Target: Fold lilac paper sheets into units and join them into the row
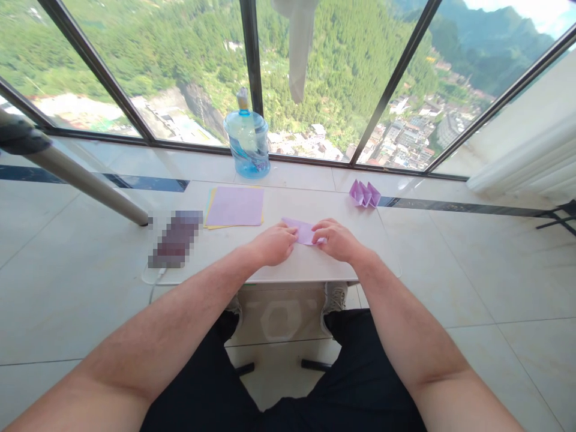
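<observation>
1. Left hand (276,243): fingers close together, tips down on the left end of a folded lilac paper sheet (304,235). Can't tell if the thumb pinches from below.
2. Right hand (336,239): fingers curled and slightly apart, tips on the right end of the same sheet. Pinch or plain press: can't tell.
3. Sheet location: on the white low table (360,255), roughly midway between near and far edges, a bit closer to right edge than left. Part of it is hidden by the hands; the visible part looks like a narrow strip.
4. Paper stack (236,206): near the far-left corner, lilac sheet on top, yellow showing along its near and left sides, a pale blue-green sliver at left.
5. Folded lilac paper pieces (364,194): at the far-right corner, grouped in a row, pointed peaks up. Well apart from the hands.
6. Pixelated device (176,239): by the left edge, toward the near-left corner. White cable (157,281) leaves its near end and passes over the near edge.
7. Translucent blue water jug (247,147): upright on the tiled floor (450,264) past the far edge, in front of the window.
8. Grey pole (94,180): slants down toward the left edge.
9. Shoes (335,297): below the near edge, one partly hidden.
</observation>
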Motion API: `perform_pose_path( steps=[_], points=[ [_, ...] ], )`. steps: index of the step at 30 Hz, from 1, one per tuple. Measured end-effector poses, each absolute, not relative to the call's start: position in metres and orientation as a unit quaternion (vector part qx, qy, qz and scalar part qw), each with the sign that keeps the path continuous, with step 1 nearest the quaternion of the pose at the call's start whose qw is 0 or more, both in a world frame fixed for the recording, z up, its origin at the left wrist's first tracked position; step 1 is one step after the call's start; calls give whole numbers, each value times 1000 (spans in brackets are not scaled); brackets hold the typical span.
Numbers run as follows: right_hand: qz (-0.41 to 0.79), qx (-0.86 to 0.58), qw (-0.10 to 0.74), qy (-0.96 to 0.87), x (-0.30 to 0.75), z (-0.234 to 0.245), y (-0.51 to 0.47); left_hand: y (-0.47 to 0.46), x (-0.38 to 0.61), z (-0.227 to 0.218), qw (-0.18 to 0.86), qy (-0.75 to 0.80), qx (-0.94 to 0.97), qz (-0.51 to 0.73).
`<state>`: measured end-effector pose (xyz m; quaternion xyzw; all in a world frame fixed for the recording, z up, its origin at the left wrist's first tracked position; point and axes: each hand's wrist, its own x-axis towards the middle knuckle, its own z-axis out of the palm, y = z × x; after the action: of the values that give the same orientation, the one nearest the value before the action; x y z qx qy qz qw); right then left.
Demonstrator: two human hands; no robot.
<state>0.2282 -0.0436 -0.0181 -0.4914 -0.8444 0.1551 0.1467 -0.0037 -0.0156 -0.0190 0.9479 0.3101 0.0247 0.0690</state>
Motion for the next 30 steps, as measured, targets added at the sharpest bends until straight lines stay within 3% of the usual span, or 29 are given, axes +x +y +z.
perform_pose_path(
  steps=[5,30],
  points=[
    [178,-496,117,-842,229,-19,-39,-17,-5,-17,72,286,955,14],
    [260,-562,174,-766,245,-29,-20,-39,4,-11,37,320,947,4]
  ],
)
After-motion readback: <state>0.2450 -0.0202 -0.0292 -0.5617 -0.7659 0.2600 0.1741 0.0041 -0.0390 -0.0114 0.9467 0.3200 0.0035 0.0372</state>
